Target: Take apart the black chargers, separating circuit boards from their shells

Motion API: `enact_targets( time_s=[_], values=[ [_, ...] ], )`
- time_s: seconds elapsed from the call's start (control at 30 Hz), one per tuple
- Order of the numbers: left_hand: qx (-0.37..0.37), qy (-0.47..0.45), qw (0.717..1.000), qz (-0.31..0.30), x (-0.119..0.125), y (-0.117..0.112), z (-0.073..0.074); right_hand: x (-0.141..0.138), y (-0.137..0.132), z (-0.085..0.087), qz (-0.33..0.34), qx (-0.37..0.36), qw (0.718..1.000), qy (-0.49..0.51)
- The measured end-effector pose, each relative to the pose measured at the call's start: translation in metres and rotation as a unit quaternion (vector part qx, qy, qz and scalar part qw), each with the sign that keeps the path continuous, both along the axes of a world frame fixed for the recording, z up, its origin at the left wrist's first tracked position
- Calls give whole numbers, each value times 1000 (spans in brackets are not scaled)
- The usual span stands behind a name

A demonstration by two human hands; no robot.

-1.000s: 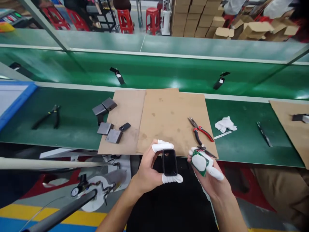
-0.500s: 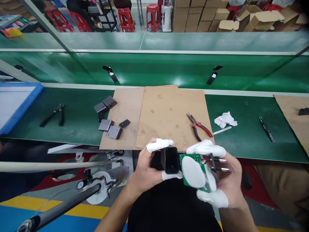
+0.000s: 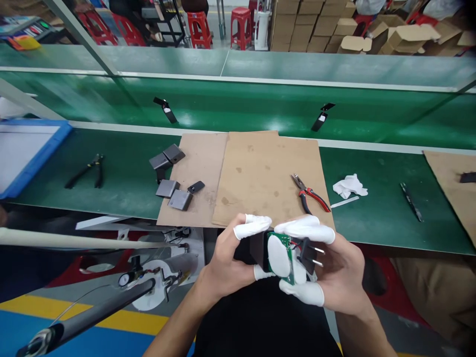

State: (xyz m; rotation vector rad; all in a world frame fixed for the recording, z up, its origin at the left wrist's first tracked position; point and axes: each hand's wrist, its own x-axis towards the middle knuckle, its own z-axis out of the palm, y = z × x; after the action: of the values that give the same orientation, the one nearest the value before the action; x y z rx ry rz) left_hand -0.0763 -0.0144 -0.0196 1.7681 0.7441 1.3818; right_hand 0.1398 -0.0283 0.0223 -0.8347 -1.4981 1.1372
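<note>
My left hand (image 3: 230,255), with white covers on its fingertips, grips a black plastic housing (image 3: 259,248) whose open end faces right. Between the white-covered fingers of my right hand (image 3: 334,263) is a green circuit board (image 3: 272,237) with a white oval pad (image 3: 279,256) on its face. Red wires run from the board to a black plug piece (image 3: 308,255) with two metal prongs that point right. The board's left edge sits at the mouth of the housing; how far it reaches inside is hidden.
Long-nose pliers (image 3: 309,193) with red and black handles lie on the cardboard sheet (image 3: 256,173). Several grey housings (image 3: 180,200) are at its left. Cutters (image 3: 89,171), a crumpled white cloth (image 3: 349,186) and a black pen-like tool (image 3: 411,202) rest on the green bench (image 3: 375,223).
My right hand has moved left with the circuit board, bringing it from beside the housing to its open mouth. The housing has turned slightly. The camera view has shifted a little.
</note>
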Motion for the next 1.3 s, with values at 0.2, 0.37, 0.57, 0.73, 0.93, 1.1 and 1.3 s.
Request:
enact_targets(
  time_s=[0.2, 0.37, 0.57, 0.73, 0.93, 1.1, 1.3],
  values=[
    [1, -5, 1000, 3, -2, -1, -3, -2, -1, -2, 0, 29, 999, -17],
    [-4, -5, 1000, 1, -3, -3, -2, -3, -2, -5, -1, 23, 999, -37],
    [-6, -7, 1000, 2, -2, -3, 0, -5, -3, -6, 4, 30, 999, -37],
    [-1, -14, 1000, 0, -2, -3, -2, -5, -3, -5, 4, 29, 999, -43],
    [-4, -7, 1000, 11, -2, -4, -6, -7, -2, -7, 11, 34, 998, -46],
    [-12, -8, 1000, 15, -2, -5, -7, -8, 0, -6, 12, 41, 996, -77],
    [-85, -56, 995, 13, 4, -10, -13, -3, -1, -8, 26, 24, 992, -125]
  ],
)
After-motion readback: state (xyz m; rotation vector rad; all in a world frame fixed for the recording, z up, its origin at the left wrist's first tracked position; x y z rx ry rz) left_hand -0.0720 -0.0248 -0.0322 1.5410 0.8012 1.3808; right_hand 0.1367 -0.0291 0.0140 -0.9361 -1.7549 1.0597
